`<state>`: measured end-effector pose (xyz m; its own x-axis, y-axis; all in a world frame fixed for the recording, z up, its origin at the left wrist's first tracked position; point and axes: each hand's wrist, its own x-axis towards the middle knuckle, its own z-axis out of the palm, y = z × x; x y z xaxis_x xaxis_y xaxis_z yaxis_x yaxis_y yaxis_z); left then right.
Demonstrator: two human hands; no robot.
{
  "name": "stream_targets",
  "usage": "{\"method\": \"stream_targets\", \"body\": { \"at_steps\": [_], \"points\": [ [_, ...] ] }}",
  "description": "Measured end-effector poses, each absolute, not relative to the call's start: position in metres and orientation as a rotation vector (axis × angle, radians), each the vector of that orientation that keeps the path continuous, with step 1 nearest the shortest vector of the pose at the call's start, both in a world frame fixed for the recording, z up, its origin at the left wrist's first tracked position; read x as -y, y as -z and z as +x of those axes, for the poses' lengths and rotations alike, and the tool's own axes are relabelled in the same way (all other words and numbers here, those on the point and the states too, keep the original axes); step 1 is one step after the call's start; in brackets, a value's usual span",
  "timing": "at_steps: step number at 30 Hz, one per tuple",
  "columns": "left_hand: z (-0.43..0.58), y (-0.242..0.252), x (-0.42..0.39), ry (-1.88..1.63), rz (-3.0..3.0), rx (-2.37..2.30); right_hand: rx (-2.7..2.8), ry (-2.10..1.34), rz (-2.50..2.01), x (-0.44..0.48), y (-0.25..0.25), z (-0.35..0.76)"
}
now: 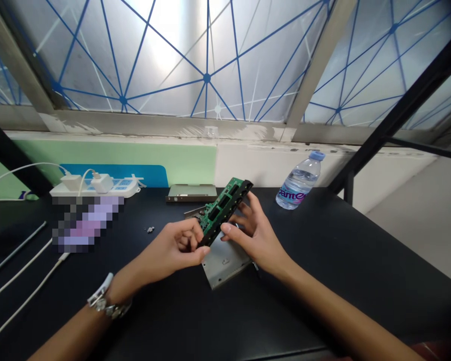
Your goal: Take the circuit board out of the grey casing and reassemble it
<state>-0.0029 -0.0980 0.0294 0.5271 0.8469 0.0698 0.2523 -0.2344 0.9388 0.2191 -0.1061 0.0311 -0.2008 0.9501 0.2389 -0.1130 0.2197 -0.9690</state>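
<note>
A green circuit board (221,204) with a black strip of ports along its edge is tilted up in front of me. My left hand (182,243) grips its lower left end between thumb and fingers. Around the black edge on the other side, my right hand (253,233) has its thumb and fingers curled, holding the board too. Below both hands lies a grey metal plate (225,263) with small holes, partly covered by the board and my right hand. A small heap of screws (151,229) is left of my left hand.
A metal cover (191,193) lies at the back of the black table (154,316). At the back right stands a water bottle (299,181). A white power strip (97,186) with plugs and cables is at the back left, near a blurred-out item (88,225).
</note>
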Motion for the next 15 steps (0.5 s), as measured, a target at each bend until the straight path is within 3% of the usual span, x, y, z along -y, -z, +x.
{"method": "stream_targets", "body": {
  "at_steps": [8,15],
  "points": [
    [0.010,-0.020,0.107,-0.876,2.158,-0.935,1.271,-1.309,-0.956,0.105,-0.029,0.213],
    [-0.008,-0.032,0.093,-1.527,1.821,-1.281,1.279,-1.396,-0.938,0.100,-0.032,0.219]
  ]
}}
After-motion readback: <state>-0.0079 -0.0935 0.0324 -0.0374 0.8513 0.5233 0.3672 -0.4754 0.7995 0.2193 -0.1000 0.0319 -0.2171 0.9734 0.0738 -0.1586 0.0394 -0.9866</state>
